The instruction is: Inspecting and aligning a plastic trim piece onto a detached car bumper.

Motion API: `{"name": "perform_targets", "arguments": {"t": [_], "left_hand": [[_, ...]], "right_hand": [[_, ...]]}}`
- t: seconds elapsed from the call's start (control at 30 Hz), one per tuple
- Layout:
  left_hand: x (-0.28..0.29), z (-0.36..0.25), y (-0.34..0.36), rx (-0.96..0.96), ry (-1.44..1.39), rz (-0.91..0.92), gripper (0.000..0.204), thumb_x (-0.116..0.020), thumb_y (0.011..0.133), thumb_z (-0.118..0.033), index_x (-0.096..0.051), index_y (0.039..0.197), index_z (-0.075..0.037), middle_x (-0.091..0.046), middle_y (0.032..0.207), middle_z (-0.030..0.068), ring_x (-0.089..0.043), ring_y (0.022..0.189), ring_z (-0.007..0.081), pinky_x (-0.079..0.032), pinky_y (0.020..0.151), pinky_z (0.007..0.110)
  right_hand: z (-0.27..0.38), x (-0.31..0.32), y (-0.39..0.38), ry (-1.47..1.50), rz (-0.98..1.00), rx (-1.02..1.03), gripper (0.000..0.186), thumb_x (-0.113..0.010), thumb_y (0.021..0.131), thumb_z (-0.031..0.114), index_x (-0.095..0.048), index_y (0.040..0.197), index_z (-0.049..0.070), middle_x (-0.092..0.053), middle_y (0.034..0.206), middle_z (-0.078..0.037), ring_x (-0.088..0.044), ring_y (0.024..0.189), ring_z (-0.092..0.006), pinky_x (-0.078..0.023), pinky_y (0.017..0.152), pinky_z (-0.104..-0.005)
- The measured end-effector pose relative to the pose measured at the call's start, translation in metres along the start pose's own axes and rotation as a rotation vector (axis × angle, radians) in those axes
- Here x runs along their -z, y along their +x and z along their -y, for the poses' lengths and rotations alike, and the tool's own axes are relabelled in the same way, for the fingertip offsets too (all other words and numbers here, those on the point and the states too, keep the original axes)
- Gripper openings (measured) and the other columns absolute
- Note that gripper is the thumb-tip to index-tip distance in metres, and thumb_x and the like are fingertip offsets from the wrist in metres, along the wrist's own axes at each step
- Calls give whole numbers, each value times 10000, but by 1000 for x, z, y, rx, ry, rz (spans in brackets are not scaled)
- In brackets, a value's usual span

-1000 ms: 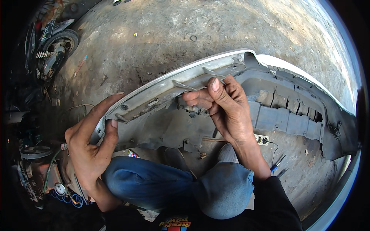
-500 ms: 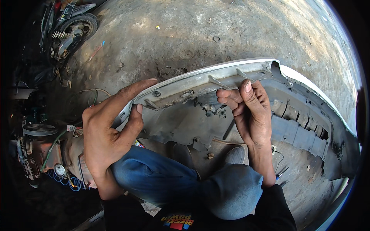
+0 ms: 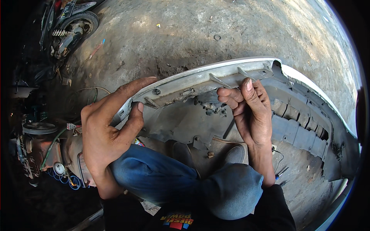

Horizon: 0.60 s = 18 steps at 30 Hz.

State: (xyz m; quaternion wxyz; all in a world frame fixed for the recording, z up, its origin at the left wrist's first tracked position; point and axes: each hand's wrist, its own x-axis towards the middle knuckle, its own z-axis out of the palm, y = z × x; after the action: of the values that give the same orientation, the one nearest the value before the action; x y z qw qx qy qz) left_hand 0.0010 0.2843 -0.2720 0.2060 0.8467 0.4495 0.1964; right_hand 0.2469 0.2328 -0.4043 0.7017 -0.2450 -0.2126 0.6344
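A large car bumper (image 3: 185,79), white outside and grey inside, curves from in front of me round to the right, its ribbed inner face toward me. My left hand (image 3: 110,121) clamps its left end, fingers over the outer side and thumb on the inner face. Farther along, my right hand (image 3: 248,109) is closed at the lower inner edge, below a triangular rib (image 3: 219,80). The thumb points up and the fingers curl; their exact hold on the edge is partly hidden. A dark bracket-like fitting (image 3: 210,107) sits behind the bumper, left of those fingers.
A motorcycle wheel (image 3: 79,27) stands at the far left. Nearer on the left is an orange air compressor (image 3: 69,152) with a gauge (image 3: 59,168) and blue coiled hose (image 3: 75,183). A screwdriver-like tool (image 3: 281,174) lies on the concrete floor (image 3: 185,30) by my right forearm.
The bumper's upper edge has tipped up very slightly. Both hands keep nearly the same places and grips.
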Motion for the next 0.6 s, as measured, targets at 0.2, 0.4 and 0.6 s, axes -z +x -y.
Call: {"name": "perform_targets", "arguments": {"t": [0.2,0.4,0.6], "left_hand": [[-1,3,-1,-3,-16,-14,377,-605,854,-3,-686,1221,25,-758,988,164,-704,888,137,-513,827,262],[7,10,-6,31,63,65,375,-612,903,-68,-649,1265,24,-725,1130,214,-709,1069,271,-506,942,341],[-6,5,-4,-51,334,-114,415,-652,1006,-283,-685,1210,77,-728,885,253,-671,655,261,-505,573,393]], "right_hand": [[0,-4,1,-23,-12,8,183,-558,1043,173,-533,1007,-4,-709,1001,-308,-729,988,-365,-586,910,-434],[-5,13,-8,-23,-84,22,230,-625,1018,215,-467,918,81,-667,848,-127,-740,939,-333,-606,755,-386],[-6,118,-110,-267,-427,167,322,-631,1016,274,-543,1166,3,-674,898,-85,-706,828,-175,-546,728,-289]]}}
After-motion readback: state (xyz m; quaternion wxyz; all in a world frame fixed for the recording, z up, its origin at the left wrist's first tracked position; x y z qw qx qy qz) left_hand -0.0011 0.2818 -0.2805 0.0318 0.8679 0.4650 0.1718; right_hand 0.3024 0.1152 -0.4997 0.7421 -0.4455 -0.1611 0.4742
